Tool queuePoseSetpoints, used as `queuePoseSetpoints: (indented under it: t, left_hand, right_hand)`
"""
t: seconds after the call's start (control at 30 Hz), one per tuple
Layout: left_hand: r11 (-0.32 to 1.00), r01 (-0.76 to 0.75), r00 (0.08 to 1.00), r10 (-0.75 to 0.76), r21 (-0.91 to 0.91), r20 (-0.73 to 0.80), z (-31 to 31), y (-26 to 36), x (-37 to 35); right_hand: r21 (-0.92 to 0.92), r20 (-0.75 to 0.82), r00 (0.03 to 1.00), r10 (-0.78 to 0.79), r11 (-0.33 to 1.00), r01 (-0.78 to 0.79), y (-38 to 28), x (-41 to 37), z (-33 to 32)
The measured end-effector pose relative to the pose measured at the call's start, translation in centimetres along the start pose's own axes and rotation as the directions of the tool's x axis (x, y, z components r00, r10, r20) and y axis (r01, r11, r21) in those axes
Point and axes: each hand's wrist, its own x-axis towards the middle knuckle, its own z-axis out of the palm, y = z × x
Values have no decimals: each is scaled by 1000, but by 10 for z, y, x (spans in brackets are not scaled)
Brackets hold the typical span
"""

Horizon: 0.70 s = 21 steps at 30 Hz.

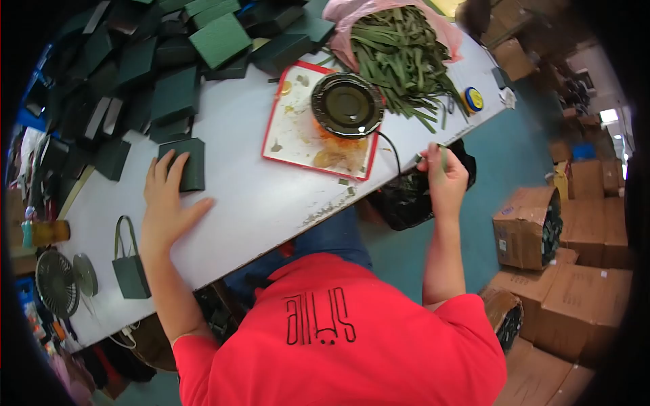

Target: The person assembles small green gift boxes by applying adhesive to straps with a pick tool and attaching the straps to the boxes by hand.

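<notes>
My left hand [168,206] lies spread on the white table, its fingertips on a dark green box [192,166]. Over the table's near edge, my right hand [447,177] is closed on a short green strip [443,158], pinched between thumb and fingers. Between the hands, a round black pot [347,105] with dark contents sits on a stained white board [290,128] with a red rim. Behind it, a pile of green strips [403,57] spills from a pink bag [342,20]. A green box with a strap handle [132,276] lies left of my left arm.
Many dark green boxes [175,95] are heaped at the back left. A small fan [57,284] stands at the left edge. A blue-and-yellow roll [473,99] is near the right edge. A black plastic bag [403,203] hangs below the edge, and cardboard cartons [575,298] fill the right.
</notes>
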Motion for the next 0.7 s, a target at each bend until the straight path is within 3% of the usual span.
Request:
queuePoseSetpoints:
  t: [0.1,0.13,0.27,0.33,0.37,0.43,0.5,0.57,0.6,0.63,0.7]
  left_hand:
    - [991,102,995,-101,-85,19,-12,12,3]
    - [962,158,987,-163,-223,-6,-14,15,1]
    - [965,245,963,-231,-95,138,-26,19,-15]
    - [993,119,986,-120,-20,-113,-24,19,-19]
    - [998,57,972,-49,29,-230,-23,21,-20]
    - [969,-71,992,44,-236,-120,-25,39,-22]
    - [827,-192,980,186,-528,-65,-17,73,-24]
    - [540,-232,947,317,-809,-60,3,111,-29]
    - [356,-201,929,366,-913,-61,13,124,-31]
    - [276,-115,934,356,-954,-9,19,133,-31]
    - [115,66,936,338,-991,101,28,144,-35]
  right_hand:
    - [209,55,992,112,970,-121,-5,-7,-6]
    - [297,40,998,53,953,-63,-2,-8,-8]
    - [403,-23,999,-23,915,30,-10,-12,-14]
    - [438,-65,997,31,899,1,-11,-16,-15]
    - [430,-9,1000,16,903,-11,-15,-21,-14]
    - [407,92,996,-8,913,-30,-29,-36,-7]
    - [368,250,967,-46,928,-51,-33,-53,7]
    - [232,533,846,1,961,-147,-56,-74,20]
    - [196,623,782,-15,971,-138,-63,-80,32]
    - [180,684,726,-64,980,-83,-63,-84,42]
    - [181,772,634,-39,970,-161,-64,-93,57]
